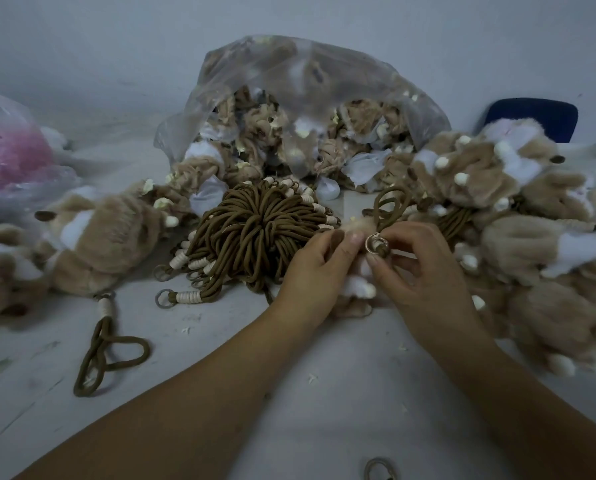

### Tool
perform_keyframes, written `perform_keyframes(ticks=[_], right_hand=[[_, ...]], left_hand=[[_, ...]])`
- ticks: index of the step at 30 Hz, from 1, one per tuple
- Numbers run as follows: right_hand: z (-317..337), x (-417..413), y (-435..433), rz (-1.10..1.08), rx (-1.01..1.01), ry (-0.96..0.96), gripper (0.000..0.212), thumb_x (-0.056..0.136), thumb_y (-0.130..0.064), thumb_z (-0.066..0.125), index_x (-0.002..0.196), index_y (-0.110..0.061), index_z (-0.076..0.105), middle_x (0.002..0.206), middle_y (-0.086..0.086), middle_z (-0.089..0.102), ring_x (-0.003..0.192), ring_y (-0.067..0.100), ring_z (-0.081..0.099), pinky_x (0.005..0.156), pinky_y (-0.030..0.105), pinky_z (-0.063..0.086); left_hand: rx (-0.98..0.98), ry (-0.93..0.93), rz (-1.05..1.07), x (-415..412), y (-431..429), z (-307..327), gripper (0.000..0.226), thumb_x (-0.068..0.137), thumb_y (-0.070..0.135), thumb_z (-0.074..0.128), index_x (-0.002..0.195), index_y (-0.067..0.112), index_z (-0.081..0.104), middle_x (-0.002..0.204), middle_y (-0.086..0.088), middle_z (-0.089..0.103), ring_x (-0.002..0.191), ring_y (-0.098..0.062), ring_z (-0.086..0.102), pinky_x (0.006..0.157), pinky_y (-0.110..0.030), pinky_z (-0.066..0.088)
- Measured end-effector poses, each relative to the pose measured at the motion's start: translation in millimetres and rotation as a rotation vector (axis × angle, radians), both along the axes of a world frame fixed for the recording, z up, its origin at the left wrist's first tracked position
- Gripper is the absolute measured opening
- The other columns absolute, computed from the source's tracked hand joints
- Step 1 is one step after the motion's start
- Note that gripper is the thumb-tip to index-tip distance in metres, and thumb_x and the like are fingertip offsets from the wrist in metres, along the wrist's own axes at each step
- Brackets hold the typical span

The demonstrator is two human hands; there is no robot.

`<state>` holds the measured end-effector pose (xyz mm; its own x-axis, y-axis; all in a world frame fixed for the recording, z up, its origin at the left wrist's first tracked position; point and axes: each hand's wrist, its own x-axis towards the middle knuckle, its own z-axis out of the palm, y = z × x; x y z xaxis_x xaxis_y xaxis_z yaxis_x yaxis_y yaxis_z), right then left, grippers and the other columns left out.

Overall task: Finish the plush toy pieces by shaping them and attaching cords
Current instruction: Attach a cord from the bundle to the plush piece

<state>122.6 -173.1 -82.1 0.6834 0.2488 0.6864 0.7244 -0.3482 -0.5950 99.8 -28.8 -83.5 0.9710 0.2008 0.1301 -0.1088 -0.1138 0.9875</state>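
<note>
Ring (pixel 376 243) of brown cord (pixel 389 202) at table centre, between both hands. Right hand (pixel 424 268) pinches ring; cord's long axis runs up and away from fingers. Left hand (pixel 319 261) grips plush piece (pixel 357 284) touching ring from below, equally near. Cord bundle (pixel 255 230) just left; plush pile (pixel 497 174) right.

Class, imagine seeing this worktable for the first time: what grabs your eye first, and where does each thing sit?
The hands at centre draw the eye: the left hand grips a small plush piece while the right hand pinches a metal ring on a brown cord. Left of them lies a thick bundle of brown cords, and behind it a clear plastic bag spills tan plush pieces.
</note>
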Motion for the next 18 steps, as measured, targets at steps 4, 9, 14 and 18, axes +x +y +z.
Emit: perform_keyframes(ticks=[4, 9, 14, 18], right_hand=[[-0.7, -0.2, 0.3, 0.007, -0.008, -0.005, 0.02, 0.084, -0.004, 0.068, 0.102, -0.009, 0.062, 0.104, -0.011, 0.051, 0.099, 0.008, 0.054, 0.085, 0.033, 0.052], [-2.0, -2.3, 2.4, 0.068, -0.025, -0.02, 0.023, 0.084, -0.001, 0.069, 0.105, -0.008, 0.062, 0.108, -0.003, 0.052, 0.107, 0.012, 0.053, 0.09, 0.019, 0.047], [-1.7, -3.4, 0.4, 0.097, -0.023, 0.001, 0.023, 0.084, -0.003, 0.068, 0.104, -0.011, 0.062, 0.109, 0.0, 0.051, 0.106, 0.011, 0.053, 0.091, 0.026, 0.049], [-2.0, -4.0, 0.3, 0.115, -0.011, 0.025, 0.023, 0.084, -0.004, 0.068, 0.104, -0.014, 0.061, 0.11, 0.004, 0.05, 0.105, 0.011, 0.054, 0.091, 0.027, 0.05]], left_hand=[[0.033, -0.024, 0.038, -1.4, 0.6, 2.3, 0.018, 0.096, 0.029, 0.061, 0.096, 0.012, 0.067, 0.095, -0.01, 0.07, 0.084, -0.011, 0.066, 0.077, -0.028, 0.054], [0.416, -0.326, 0.194, -7.4, 0.4, 3.5, 0.002, 0.093, 0.016, 0.062, 0.093, 0.014, 0.06, 0.089, 0.007, 0.057, 0.088, -0.014, 0.053, 0.075, -0.019, 0.042], [0.658, -0.433, 0.235, -6.6, 1.2, 1.5, 0.006, 0.088, 0.007, 0.066, 0.092, 0.008, 0.062, 0.091, -0.001, 0.057, 0.087, -0.015, 0.046, 0.075, -0.025, 0.037], [0.825, -0.496, 0.268, -5.2, 2.2, 0.7, 0.014, 0.081, 0.001, 0.068, 0.094, 0.006, 0.066, 0.09, -0.006, 0.059, 0.084, -0.024, 0.05, 0.073, -0.037, 0.041]])
